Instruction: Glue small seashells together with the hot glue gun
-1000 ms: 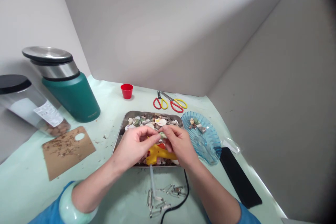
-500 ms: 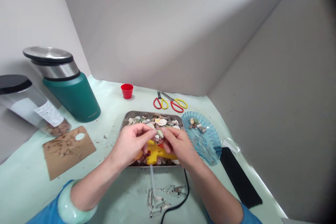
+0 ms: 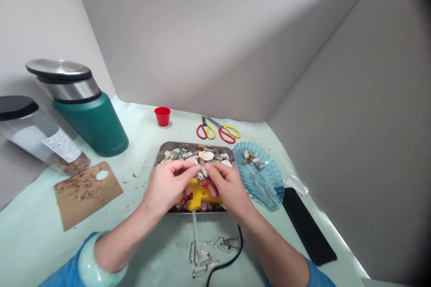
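A small pale green shell (image 3: 204,171) is pinched between the fingertips of both hands above a metal tray (image 3: 193,145) of mixed shells. My left hand (image 3: 171,184) has its thumb and index finger closed on the shell's left side. From the right, my right hand (image 3: 229,186) grips the same shell, fingers closed. Under the hands, a yellow glue gun (image 3: 199,197) lies over the tray, its clear stick jutting out over the front rim. Part of the gun is hidden by my fingers.
Right of the tray is a blue scalloped plate (image 3: 262,184) with several shells, then a black strip (image 3: 308,226). Behind are scissors (image 3: 222,130) and a red cup (image 3: 163,117). Left stand a green bottle (image 3: 96,121), a clear jar (image 3: 43,136) and brown cardboard (image 3: 87,195). Metal clips (image 3: 202,258) lie in front.
The pinched shell and my right hand's fingertips have shifted slightly left. My left hand keeps nearly the same place, and both hands still grip the shell.
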Motion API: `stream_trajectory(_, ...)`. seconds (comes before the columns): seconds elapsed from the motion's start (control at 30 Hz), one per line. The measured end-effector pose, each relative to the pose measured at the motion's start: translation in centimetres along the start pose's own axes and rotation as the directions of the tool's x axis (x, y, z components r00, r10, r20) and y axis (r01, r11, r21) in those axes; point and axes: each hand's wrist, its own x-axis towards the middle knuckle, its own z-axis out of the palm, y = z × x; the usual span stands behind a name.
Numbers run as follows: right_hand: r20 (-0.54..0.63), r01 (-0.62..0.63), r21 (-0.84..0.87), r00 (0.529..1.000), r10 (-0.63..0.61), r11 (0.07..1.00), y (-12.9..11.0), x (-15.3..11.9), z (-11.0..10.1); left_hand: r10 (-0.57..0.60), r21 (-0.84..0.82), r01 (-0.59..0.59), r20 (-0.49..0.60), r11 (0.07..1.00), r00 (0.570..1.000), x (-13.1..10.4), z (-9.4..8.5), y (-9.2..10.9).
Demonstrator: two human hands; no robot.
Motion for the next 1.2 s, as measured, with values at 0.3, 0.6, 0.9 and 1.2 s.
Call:
stream_trajectory(0.3, 0.003, 0.042, -0.006, 0.999, -0.042, 0.999, -0.1, -0.3, 0.2, -0.036, -0.052, 0.038, 0.032, 0.998, 0.999, -0.2, 0.1, -0.5)
stream_trajectory(0.6, 0.111, -0.107, 0.284, 0.991, 0.078, 0.953, 0.5, 0.0, 0.1, 0.041, -0.16, -0.027, 0.086, 0.987, 0.995, -0.1, 0.1, -0.2)
stream_trajectory(0.9, 0.182, -0.155, 0.524, 0.981, 0.068, 0.837, 0.8, 0.2, 0.0, 0.074, -0.156, -0.05, 0.151, 0.986, 0.986, -0.1, -0.1, 0.1)
stream_trajectory(1.2, 0.202, -0.154, 0.454, 0.977, 0.066, 0.878, 1.1, 0.3, 0.1, 0.098, -0.091, -0.087, 0.119, 0.992, 0.988, -0.1, 0.0, 0.0)
